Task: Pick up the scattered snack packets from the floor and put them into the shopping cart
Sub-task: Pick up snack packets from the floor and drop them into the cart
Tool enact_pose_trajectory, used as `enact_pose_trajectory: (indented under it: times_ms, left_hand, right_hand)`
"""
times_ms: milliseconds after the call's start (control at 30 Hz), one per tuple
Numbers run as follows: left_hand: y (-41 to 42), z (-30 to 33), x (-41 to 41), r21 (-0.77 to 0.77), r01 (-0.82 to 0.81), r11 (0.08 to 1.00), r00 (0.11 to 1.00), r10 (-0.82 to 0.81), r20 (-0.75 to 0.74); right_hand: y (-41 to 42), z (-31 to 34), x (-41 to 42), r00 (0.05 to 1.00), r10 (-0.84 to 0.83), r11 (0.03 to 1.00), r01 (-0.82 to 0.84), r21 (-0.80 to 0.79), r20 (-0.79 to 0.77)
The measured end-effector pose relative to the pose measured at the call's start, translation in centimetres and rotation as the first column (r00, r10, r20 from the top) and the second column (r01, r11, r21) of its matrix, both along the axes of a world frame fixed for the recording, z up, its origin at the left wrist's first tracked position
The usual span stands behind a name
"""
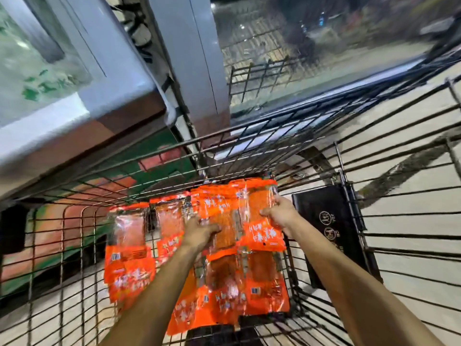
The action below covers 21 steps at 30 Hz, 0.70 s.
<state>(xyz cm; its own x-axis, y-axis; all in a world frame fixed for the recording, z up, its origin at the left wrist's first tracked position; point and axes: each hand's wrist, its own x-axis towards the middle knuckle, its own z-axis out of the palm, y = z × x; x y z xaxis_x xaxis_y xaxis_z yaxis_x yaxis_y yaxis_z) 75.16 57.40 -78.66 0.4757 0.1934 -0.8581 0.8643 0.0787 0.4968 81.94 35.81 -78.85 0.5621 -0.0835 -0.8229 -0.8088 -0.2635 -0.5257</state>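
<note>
Both hands down inside the shopping cart (249, 136). Left hand (199, 233) curled onto an orange snack packet (225, 229); right hand (280, 212) pinching the neighbouring packet (259, 203) at its right edge. More orange packets (129, 265) spread across the cart floor, left and near. Black panel (331, 228) to the right.

Both hands (199, 233) (279, 213) gripping orange packets (224, 221) inside cart (374, 221).

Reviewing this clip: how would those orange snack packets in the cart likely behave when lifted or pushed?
The orange snack packets look flat and thin, so probably floppy and light. Their glossy film shows glare, so they may slide over each other in the shopping cart. The left hand and right hand each grip one packet's edge, which suggests little weight.
</note>
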Motion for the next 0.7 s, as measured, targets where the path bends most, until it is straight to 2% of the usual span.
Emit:
enact_pose_trajectory:
  times_ms: [167, 233, 333, 433, 533, 633, 700]
  left_hand:
    - [0.4, 0.1, 0.2, 0.048, 0.015, 0.999, 1.0, -0.016, 0.023]
    - [0.9, 1.0, 0.4, 0.132, 0.047, 0.99, 0.999, -0.048, 0.001]
    - [1.7, 2.5, 1.0, 0.258, 0.164, 0.952, 0.986, -0.158, -0.046]
    - [2.2, 5.5, 2.5, 0.406, 0.416, 0.814, 0.907, -0.401, -0.125]
    - [2.7, 9.6, 4.3, 0.455, 0.622, 0.637, 0.765, -0.618, -0.182]
    - [3.6, 14.4, 5.9, 0.499, 0.728, 0.47, 0.642, -0.723, -0.256]
    - [4.0, 18.4, 6.8, 0.512, 0.765, 0.39, 0.577, -0.768, -0.277]
  right_hand:
    - [0.6, 0.5, 0.4, 0.999, -0.004, 0.99, -0.002, -0.14, -0.041]
    - [0.9, 1.4, 0.5, 0.996, 0.082, 0.953, -0.088, -0.289, -0.034]
    - [1.4, 3.3, 0.4, 0.979, 0.203, 0.885, -0.189, -0.426, -0.014]
    - [1.8, 5.7, 0.7, 0.945, 0.327, 0.839, -0.304, -0.452, -0.029]
    - [2.1, 9.0, 1.5, 0.898, 0.438, 0.798, -0.404, -0.447, -0.029]
    - [2.3, 14.0, 2.5, 0.819, 0.574, 0.713, -0.514, -0.478, -0.024]
    - [2.5, 17.8, 3.1, 0.768, 0.639, 0.653, -0.566, -0.503, -0.033]
